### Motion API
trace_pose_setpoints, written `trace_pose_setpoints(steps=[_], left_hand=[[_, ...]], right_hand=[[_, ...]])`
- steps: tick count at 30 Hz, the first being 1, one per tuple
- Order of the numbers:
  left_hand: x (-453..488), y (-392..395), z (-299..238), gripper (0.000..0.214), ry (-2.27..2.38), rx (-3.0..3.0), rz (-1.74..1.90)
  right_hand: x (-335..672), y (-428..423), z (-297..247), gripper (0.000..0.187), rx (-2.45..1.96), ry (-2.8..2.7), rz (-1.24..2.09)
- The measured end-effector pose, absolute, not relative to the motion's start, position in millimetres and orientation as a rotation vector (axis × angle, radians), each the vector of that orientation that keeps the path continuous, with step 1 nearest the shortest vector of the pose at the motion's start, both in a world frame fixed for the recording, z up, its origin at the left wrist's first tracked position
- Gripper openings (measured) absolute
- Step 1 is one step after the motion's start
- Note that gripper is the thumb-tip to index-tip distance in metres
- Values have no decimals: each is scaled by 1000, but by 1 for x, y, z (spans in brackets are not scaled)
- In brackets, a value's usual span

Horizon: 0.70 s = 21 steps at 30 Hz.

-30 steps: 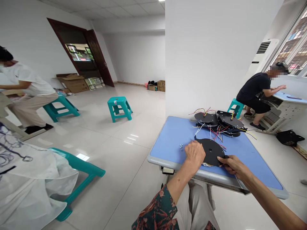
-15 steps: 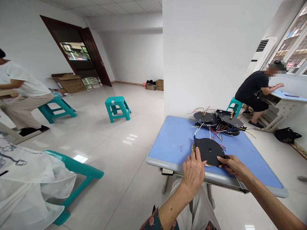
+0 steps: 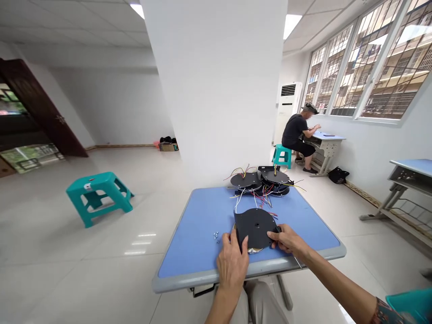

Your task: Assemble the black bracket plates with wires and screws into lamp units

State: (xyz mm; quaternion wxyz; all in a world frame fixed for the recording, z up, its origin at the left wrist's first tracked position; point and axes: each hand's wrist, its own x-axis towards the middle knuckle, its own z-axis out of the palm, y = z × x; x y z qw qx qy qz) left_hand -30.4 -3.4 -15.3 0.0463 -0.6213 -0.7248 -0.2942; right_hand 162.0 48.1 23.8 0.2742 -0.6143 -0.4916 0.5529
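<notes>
A black round plate (image 3: 254,226) with coloured wires lies near the front edge of a blue table (image 3: 202,225). My left hand (image 3: 232,262) rests at the plate's near left rim, fingers stretched toward it. My right hand (image 3: 285,238) pinches the plate's right edge, and a thin tool seems to run back from it under the wrist. Small metal screws (image 3: 216,235) lie on the table left of the plate. A pile of similar black plates (image 3: 260,181) with red and yellow wires sits at the far side.
A white pillar (image 3: 216,90) rises just behind the table. A teal stool (image 3: 97,194) stands on the shiny floor to the left. At the right, a person in black (image 3: 299,132) sits at a desk under the windows; another desk (image 3: 405,189) is nearer.
The view has swung to the right, so the people and chair at the left have left the picture. My left hand slid from the plate's top to its near left rim; the right hand stays on the plate.
</notes>
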Motion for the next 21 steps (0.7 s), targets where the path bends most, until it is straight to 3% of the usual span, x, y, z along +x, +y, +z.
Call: trace_pose_setpoints(steps=[15,21], left_hand=[[-32,0,-33,32,-2079,-1824,-861],[-34,4,-43,30,-1964,-1773,-921]], right_hand=[[168,46,19,24,-1571,-1342,1566],[165,42,27,16,-1617,-1353,1537]])
